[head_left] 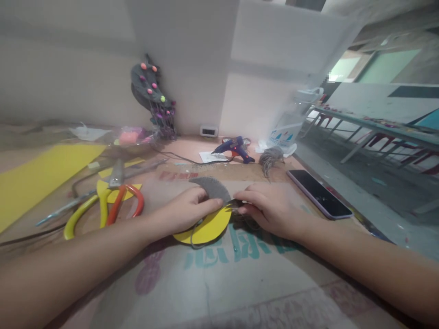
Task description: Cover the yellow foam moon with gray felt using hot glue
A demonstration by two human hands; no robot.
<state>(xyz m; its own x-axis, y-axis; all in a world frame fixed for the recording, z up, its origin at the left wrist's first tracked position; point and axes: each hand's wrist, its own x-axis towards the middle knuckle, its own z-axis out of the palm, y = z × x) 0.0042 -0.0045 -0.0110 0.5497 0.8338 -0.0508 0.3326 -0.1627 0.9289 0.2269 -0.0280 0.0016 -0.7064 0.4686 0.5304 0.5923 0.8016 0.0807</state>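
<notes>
My left hand [183, 208] is closed on a crescent of yellow card [212, 227], thumb on top. Grey yarn [216, 188] covers the crescent's far part in close wraps, and a loose strand loops over the bare yellow part. At the crescent's right edge my right hand [270, 208] pinches a small dark bundle, apparently yarn, between thumb and fingers. Its exact make-up is blurred and partly hidden. Left of my hands lie scissors [107, 205] with one yellow and one orange-red handle.
A blue hot glue gun [233, 147] stands behind my hands, near a grey yarn bundle [272, 158] and a plastic jug [288, 121]. A phone [318, 194] lies at right. Yellow card [41, 178] is at left. A grey crescent with pompoms [147, 93] leans against the wall.
</notes>
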